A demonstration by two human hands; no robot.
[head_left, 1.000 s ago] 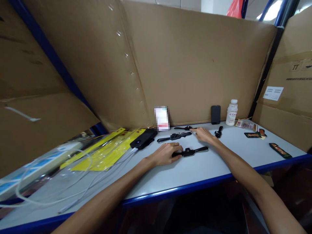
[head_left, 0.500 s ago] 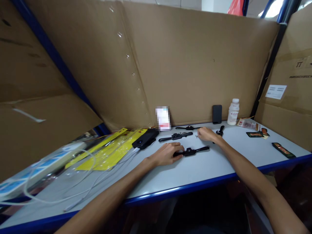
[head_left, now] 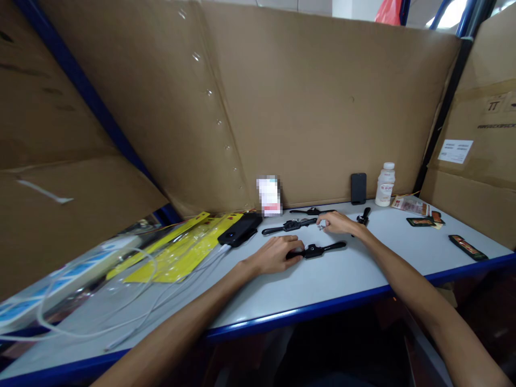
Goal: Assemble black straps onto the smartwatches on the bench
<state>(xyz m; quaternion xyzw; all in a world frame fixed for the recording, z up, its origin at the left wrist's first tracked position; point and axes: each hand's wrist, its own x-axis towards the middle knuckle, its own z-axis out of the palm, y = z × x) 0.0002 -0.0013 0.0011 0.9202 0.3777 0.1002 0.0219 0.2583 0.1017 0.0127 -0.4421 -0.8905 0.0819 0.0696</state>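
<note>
My left hand [head_left: 278, 253] has its fingers closed around the left handle of a black spokeshave [head_left: 316, 250], which lies on the grey tabletop with its other handle pointing right. Farther back, my right hand [head_left: 337, 222] reaches in from the right, its thumb and fingertips closed at a small shiny metal piece [head_left: 321, 227] whose exact kind is too small to tell. Just left of those fingertips lies a second spokeshave [head_left: 294, 225]. Another spokeshave [head_left: 313, 211] rests behind, near the cardboard. To the right of my right hand is one more black tool [head_left: 364, 216], partly hidden by the wrist.
Yellow-backed clear packages [head_left: 173, 258], a black device [head_left: 239, 230] with a white cable, and a power strip [head_left: 68, 279] occupy the left. A phone [head_left: 358, 188], a white bottle [head_left: 385, 185] and small packets [head_left: 467, 247] are on the right. Cardboard [head_left: 290, 107] walls the back.
My right hand has moved left, its fingers stretching from a curled pose down to the small metal piece. My left hand and its spokeshave stay put.
</note>
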